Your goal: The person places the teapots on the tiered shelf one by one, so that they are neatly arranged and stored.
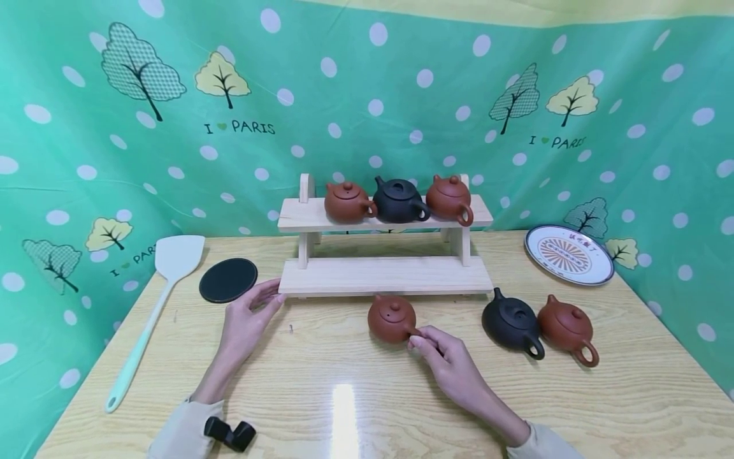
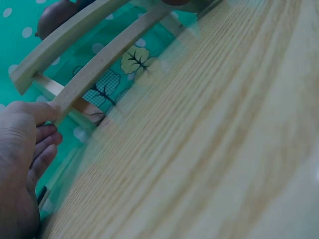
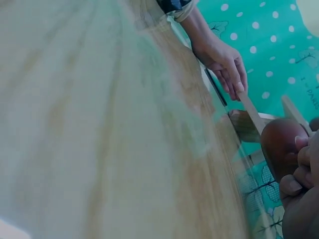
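Observation:
My right hand point(image 1: 453, 366) pinches the handle of a reddish-brown clay teapot point(image 1: 392, 317), its spout pointing away, in front of a two-tier wooden display rack point(image 1: 384, 275). In the right wrist view the same teapot point(image 3: 281, 147) overlaps the rack, with curled fingers point(image 3: 294, 184) at its side. At the rack's left end, my left hand point(image 1: 248, 319) grips the corner of the lower shelf. The left wrist view shows that hand point(image 2: 22, 149) with its thumb against the shelf end point(image 2: 67, 97). Along the upper shelf stand two brown teapots point(image 1: 346, 203) point(image 1: 450, 196) with a black teapot point(image 1: 397, 201) between them.
To the right on the table are another black teapot point(image 1: 512, 322) and brown teapot point(image 1: 566, 328). A patterned plate point(image 1: 569, 254) lies behind them. On the left lie a round black coaster point(image 1: 228, 280) and a white spatula point(image 1: 155, 312). A green curtain point(image 1: 367, 127) hangs behind.

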